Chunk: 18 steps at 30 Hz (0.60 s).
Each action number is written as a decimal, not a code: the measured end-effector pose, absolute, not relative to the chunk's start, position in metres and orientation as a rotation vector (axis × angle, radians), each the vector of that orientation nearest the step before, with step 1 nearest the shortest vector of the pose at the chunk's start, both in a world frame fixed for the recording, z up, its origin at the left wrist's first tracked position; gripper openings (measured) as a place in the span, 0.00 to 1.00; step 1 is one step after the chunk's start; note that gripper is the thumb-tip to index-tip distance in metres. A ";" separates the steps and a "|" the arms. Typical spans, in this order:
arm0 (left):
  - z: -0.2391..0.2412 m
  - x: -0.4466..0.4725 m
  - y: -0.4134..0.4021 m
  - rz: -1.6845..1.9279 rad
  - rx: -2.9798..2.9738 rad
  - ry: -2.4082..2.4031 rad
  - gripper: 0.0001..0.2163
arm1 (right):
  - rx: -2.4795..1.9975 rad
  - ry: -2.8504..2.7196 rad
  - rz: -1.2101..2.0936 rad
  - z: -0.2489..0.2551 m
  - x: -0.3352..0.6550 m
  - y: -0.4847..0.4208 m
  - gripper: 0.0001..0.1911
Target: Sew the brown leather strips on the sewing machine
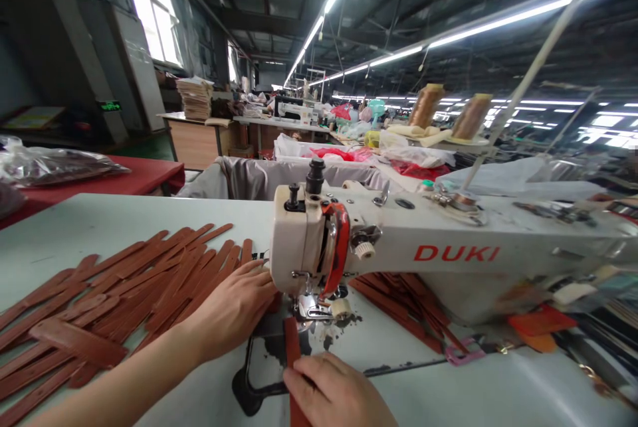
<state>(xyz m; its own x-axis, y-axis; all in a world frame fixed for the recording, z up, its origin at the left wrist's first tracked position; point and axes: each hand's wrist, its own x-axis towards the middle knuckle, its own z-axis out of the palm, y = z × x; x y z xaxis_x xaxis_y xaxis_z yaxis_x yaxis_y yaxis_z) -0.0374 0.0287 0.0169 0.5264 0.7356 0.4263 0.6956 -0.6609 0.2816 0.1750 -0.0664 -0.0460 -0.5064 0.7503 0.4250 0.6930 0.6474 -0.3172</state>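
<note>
A brown leather strap point(292, 341) runs from under the sewing machine's presser foot point(314, 309) toward me. My right hand point(339, 392) is closed on its near part, thumb and fingers pressed against it on the bed. My left hand point(234, 311) reaches beside the machine head point(296, 241), palm down with its fingers stretched forward. Its fingertips are partly hidden by the head, and a bit of brown leather shows just beside it. Many similar straps point(164, 287) lie in a loose pile left of my left arm.
More brown straps point(403, 307) lie behind the needle area, under the machine arm point(448, 234). A pink clip-like piece point(464, 351) and a red item point(541, 322) sit to the right. Thread cones point(426, 107) stand behind. A red table point(144, 178) adjoins at left.
</note>
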 end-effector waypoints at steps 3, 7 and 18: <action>0.018 -0.049 0.011 0.800 2.706 1.253 0.13 | -1.107 -2.436 0.114 -0.051 0.178 -0.054 0.12; 0.007 -0.045 -0.018 0.826 2.809 1.087 0.17 | -1.138 -2.423 0.117 -0.051 0.179 -0.053 0.12; -0.004 -0.024 -0.027 0.960 2.845 0.874 0.25 | -1.136 -2.344 0.119 -0.052 0.175 -0.051 0.10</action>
<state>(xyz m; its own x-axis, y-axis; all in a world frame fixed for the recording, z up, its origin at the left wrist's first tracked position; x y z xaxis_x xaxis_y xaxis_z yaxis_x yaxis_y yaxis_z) -0.0245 -0.0267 -0.0045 0.6554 0.5130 0.5543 0.5042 -0.8436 0.1846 0.1751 -0.0510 -0.0516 -0.5073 0.7519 0.4210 0.7055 0.6429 -0.2981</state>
